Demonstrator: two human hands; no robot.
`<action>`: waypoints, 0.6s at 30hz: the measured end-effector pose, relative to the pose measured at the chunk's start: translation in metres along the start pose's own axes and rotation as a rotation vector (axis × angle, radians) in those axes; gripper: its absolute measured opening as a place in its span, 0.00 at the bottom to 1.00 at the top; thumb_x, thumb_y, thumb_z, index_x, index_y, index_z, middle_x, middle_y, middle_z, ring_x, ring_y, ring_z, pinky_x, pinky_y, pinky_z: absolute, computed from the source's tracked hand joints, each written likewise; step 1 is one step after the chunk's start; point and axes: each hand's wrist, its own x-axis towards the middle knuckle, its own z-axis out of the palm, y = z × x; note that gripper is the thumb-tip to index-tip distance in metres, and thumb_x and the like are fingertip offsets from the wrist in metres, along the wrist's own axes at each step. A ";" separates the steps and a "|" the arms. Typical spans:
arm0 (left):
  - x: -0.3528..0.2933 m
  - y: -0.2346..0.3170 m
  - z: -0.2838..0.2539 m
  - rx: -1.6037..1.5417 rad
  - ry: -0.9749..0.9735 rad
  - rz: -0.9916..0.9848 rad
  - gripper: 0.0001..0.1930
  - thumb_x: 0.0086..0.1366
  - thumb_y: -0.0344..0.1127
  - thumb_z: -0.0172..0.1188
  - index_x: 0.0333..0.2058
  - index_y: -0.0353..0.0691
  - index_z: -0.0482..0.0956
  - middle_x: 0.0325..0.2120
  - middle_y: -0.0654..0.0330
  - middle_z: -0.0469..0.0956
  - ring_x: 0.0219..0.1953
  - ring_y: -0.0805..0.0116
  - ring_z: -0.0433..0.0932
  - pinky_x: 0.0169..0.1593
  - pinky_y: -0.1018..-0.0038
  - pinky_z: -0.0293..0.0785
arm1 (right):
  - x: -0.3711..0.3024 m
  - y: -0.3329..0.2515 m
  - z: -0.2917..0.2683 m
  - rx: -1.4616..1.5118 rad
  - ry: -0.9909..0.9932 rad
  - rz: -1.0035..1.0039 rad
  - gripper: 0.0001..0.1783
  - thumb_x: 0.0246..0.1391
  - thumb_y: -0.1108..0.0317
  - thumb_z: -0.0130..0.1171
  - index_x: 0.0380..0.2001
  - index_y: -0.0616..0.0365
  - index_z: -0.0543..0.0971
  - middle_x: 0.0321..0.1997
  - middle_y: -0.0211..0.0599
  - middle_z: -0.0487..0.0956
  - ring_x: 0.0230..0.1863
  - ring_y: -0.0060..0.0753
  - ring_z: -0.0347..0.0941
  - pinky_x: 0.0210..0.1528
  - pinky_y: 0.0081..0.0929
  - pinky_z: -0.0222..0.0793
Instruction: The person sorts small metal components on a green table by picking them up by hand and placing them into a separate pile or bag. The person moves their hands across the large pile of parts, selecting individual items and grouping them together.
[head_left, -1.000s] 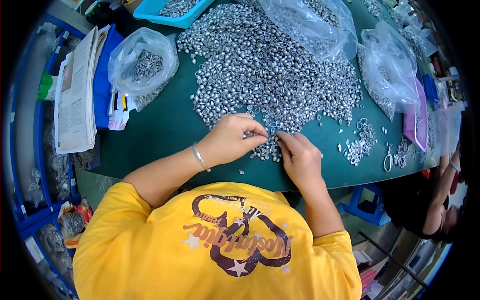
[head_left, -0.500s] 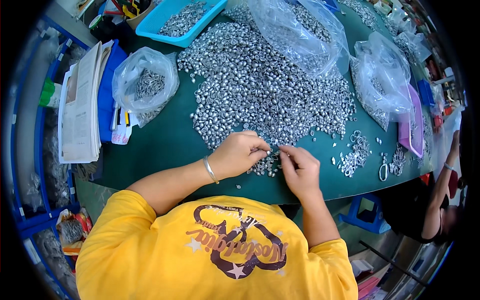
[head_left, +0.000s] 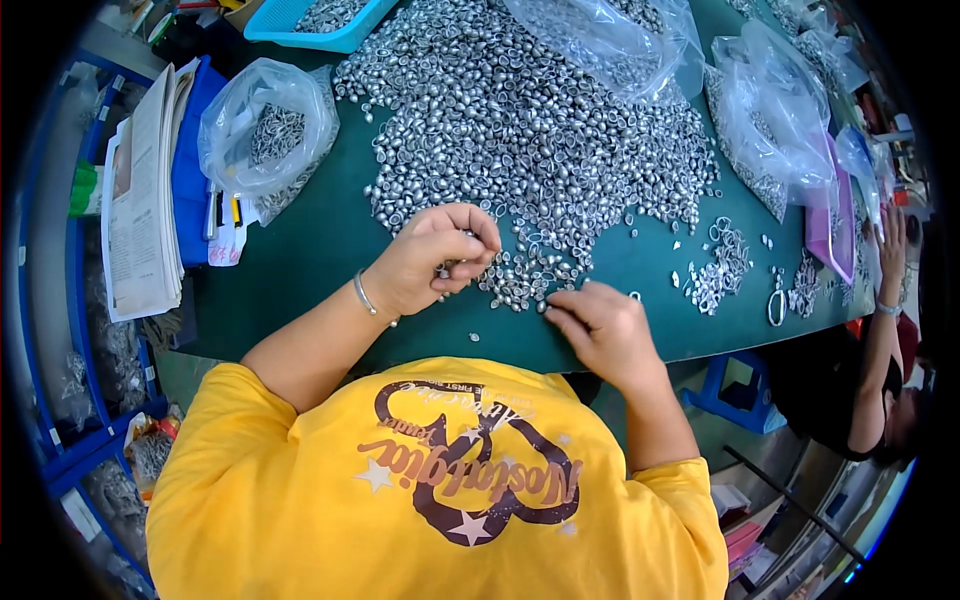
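A big heap of small, rounded silver metal pieces [head_left: 530, 130] covers much of the green table [head_left: 300, 300]. A smaller cluster of metal pieces [head_left: 520, 282], some of them ring-shaped, lies at its near edge, between my hands. Left of this cluster, my left hand [head_left: 432, 258] is closed with its fingers curled, and bits of silver metal show inside the curl. My right hand [head_left: 608, 325] rests low at the cluster's right side, thumb and forefinger pinched at one small metal piece [head_left: 542, 307].
Open plastic bags [head_left: 270, 135] of metal parts and a turquoise basket [head_left: 350, 38] stand around the heap. Flat metal pieces [head_left: 718, 280] lie right, near a pink tray [head_left: 822, 235]. Newspapers [head_left: 140, 200] stand at left. Another person's arm [head_left: 885, 300] is at far right.
My left hand has moved left and away from my right hand, and its fingers have curled in. My right hand has dropped slightly. The whole view has shifted, showing the heap higher up.
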 end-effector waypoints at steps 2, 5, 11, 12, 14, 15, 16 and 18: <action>0.000 0.001 0.005 0.245 0.120 -0.044 0.03 0.56 0.27 0.55 0.29 0.35 0.75 0.16 0.67 0.69 0.18 0.82 0.63 0.18 0.87 0.58 | -0.002 -0.008 0.008 -0.070 -0.002 0.030 0.06 0.41 0.69 0.63 0.24 0.56 0.78 0.20 0.35 0.74 0.21 0.39 0.72 0.23 0.30 0.69; 0.010 -0.013 0.015 0.831 0.137 0.305 0.04 0.55 0.28 0.59 0.30 0.35 0.79 0.19 0.66 0.73 0.20 0.79 0.69 0.24 0.83 0.65 | -0.004 -0.007 0.015 -0.085 0.027 0.036 0.06 0.41 0.69 0.62 0.25 0.58 0.78 0.20 0.35 0.73 0.21 0.37 0.72 0.22 0.27 0.68; 0.027 -0.027 0.023 1.478 0.057 0.654 0.08 0.51 0.31 0.60 0.32 0.42 0.79 0.20 0.60 0.69 0.24 0.62 0.72 0.27 0.70 0.69 | -0.007 0.005 0.011 0.888 0.042 0.561 0.05 0.52 0.75 0.51 0.28 0.63 0.76 0.20 0.30 0.73 0.17 0.15 0.61 0.19 0.14 0.57; 0.030 -0.028 0.025 1.499 0.046 0.668 0.07 0.51 0.32 0.60 0.31 0.42 0.78 0.20 0.60 0.69 0.25 0.62 0.72 0.27 0.70 0.69 | -0.007 0.009 0.007 1.094 0.063 0.626 0.06 0.53 0.75 0.49 0.28 0.64 0.75 0.20 0.32 0.73 0.16 0.15 0.60 0.18 0.13 0.55; 0.036 -0.030 0.025 1.535 0.013 0.683 0.05 0.51 0.32 0.60 0.29 0.41 0.77 0.20 0.60 0.68 0.25 0.62 0.72 0.27 0.70 0.70 | -0.002 0.010 0.002 1.404 0.116 0.720 0.06 0.53 0.76 0.46 0.29 0.65 0.73 0.22 0.41 0.75 0.13 0.15 0.56 0.15 0.13 0.52; 0.038 -0.032 0.023 1.549 -0.009 0.685 0.05 0.51 0.32 0.60 0.28 0.41 0.77 0.20 0.60 0.68 0.24 0.61 0.72 0.27 0.70 0.70 | -0.001 0.010 0.001 1.413 0.133 0.713 0.06 0.53 0.76 0.46 0.29 0.65 0.73 0.23 0.42 0.76 0.12 0.15 0.57 0.14 0.13 0.52; 0.039 -0.032 0.023 1.560 -0.034 0.683 0.04 0.51 0.32 0.60 0.27 0.41 0.76 0.20 0.60 0.68 0.24 0.61 0.72 0.27 0.70 0.70 | 0.000 0.011 0.001 1.423 0.153 0.708 0.06 0.53 0.76 0.45 0.30 0.65 0.73 0.24 0.43 0.76 0.12 0.15 0.57 0.14 0.12 0.51; 0.040 -0.029 0.022 1.564 -0.015 0.657 0.03 0.51 0.31 0.60 0.25 0.41 0.75 0.20 0.60 0.67 0.24 0.61 0.72 0.27 0.70 0.70 | 0.000 0.015 0.000 1.462 0.182 0.695 0.05 0.52 0.77 0.47 0.32 0.65 0.72 0.28 0.46 0.77 0.12 0.14 0.57 0.13 0.10 0.51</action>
